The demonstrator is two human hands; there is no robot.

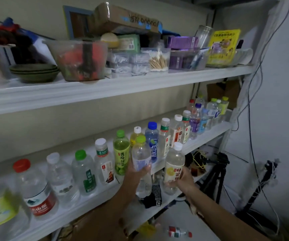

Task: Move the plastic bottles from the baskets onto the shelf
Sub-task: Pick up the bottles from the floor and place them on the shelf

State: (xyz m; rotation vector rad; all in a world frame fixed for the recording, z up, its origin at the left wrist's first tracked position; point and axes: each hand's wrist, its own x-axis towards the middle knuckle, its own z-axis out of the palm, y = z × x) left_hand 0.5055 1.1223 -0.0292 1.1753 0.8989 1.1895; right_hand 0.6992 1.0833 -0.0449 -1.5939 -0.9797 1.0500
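My left hand [136, 174] grips a clear bottle with a green cap [141, 159], held upright in front of the shelf [81, 206]. My right hand [182, 180] grips a pale bottle with a white cap and a yellow label [174, 164], just right of the first. Both bottles hang before the shelf's front edge, near a blue-capped bottle [152, 141] and a green tea bottle [121, 152]. A long row of several plastic bottles stands along the shelf from left to far right. No basket shows.
The upper shelf [123, 86] carries a clear bowl, green plates, boxes and cotton swabs. A small bottle [180, 231] lies on the floor below. A black tripod [216, 174] and hanging cables stand at the right by the wall.
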